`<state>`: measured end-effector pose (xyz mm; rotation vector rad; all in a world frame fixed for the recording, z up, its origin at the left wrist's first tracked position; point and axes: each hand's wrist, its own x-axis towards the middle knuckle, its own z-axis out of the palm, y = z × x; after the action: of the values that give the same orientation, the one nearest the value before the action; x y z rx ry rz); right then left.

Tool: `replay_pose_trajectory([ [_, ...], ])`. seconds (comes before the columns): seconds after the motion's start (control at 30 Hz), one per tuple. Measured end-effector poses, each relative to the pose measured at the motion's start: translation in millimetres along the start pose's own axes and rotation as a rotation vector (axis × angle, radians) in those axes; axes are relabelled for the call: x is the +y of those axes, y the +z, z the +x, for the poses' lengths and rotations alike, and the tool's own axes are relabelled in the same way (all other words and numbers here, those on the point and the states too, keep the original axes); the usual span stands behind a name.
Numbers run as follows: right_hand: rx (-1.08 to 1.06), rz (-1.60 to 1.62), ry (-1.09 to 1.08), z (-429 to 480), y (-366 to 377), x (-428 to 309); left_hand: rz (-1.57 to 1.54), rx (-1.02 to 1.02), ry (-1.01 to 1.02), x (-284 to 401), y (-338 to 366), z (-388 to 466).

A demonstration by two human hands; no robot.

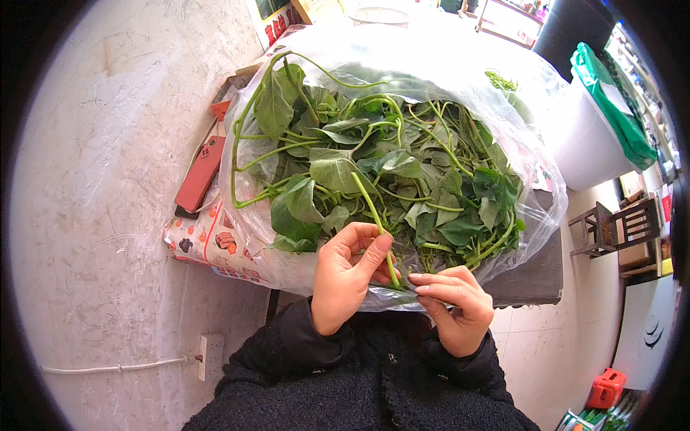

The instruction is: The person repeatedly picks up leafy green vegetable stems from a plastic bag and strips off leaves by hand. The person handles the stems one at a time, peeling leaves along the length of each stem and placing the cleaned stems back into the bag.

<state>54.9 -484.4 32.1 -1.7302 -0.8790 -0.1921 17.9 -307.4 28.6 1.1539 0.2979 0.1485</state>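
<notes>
A green leaf stalk (371,202) is pinched between the thumb and fingers of my left hand (350,272), leaning up and to the left. Just right of the stalk's lower end is my right hand (458,307), its fingertips bent close together. Whether anything thin lies between those fingertips is too small to tell. Behind both hands spreads a heap of leafy green vines (399,161) with broad leaves and long stems. The heap lies on an opened clear plastic bag (544,178), whose front edge runs beneath my hands.
A red phone (202,175) rests at the table's left side, by the wall. The dark tabletop (531,269) shows at right. Beyond it stand a white bucket (582,137) with a green bag (612,108) at its rim and a wooden chair (598,229). A power strip (210,355) hangs at lower left.
</notes>
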Motion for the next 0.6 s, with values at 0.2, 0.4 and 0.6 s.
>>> replay_pose_trajectory([
  [0.2, -0.03, -0.111, -0.135, -0.6, 3.7, -1.4, -0.033, 0.015, -0.087, -1.4, -0.5, 1.3],
  [0.4, -0.036, -0.169, -0.206, -1.0, 4.5, -1.3, -0.05, 0.044, -0.084, -1.0, 1.4, 1.0],
  [0.6, -0.022, -0.243, -0.272, -2.5, 9.2, 0.5, -0.046, 0.04, -0.086, -1.8, -0.2, 1.5],
])
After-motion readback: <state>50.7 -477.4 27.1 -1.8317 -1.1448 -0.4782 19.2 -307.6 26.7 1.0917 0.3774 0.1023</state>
